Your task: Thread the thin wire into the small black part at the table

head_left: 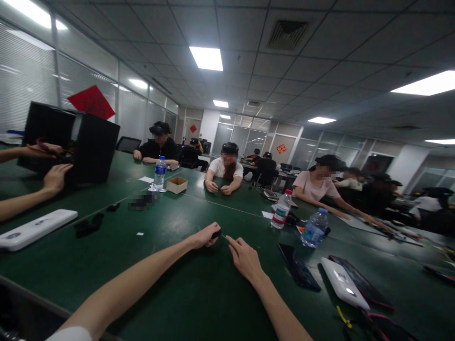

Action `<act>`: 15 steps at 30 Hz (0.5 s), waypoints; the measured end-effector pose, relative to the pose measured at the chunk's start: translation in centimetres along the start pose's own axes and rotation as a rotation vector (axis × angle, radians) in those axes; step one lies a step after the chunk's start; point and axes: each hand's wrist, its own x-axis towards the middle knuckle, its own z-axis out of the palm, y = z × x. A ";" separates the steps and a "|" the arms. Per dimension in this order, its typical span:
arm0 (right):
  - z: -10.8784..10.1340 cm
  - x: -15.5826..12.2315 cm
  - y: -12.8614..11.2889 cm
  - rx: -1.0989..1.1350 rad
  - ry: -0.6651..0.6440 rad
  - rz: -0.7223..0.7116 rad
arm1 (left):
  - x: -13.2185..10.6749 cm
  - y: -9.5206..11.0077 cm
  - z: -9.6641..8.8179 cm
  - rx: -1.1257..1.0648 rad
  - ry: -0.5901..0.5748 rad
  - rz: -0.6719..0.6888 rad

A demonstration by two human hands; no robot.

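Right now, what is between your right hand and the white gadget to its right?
A black phone lies flat on the table between the right hand and that white gadget, seen in the head view.

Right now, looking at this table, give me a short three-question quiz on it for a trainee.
1. True or false: the left hand grips a small black piece.
2. What lies on the table just to the right of the right hand? A) a dark phone B) scissors C) a mug
3. Whose hands touch the black box at far left: the wearer's or another person's?
Key: 1 true; 2 A; 3 another person's.
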 end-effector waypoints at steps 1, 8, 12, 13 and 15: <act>0.0 0.0 0.0 0.000 0.005 -0.001 | 0.0 0.1 0.0 -0.001 -0.007 0.002; 0.1 -0.1 0.0 0.002 0.016 0.001 | -0.3 0.5 0.3 0.046 -0.012 0.018; -0.2 -0.2 -0.1 0.004 -0.011 0.018 | -0.5 0.5 0.4 0.072 -0.010 0.031; -0.4 -0.3 -0.1 0.000 -0.017 0.023 | -0.5 0.4 0.4 0.078 -0.006 0.034; -0.7 -0.4 -0.1 -0.008 -0.020 0.018 | -0.5 0.2 0.4 0.084 0.024 0.040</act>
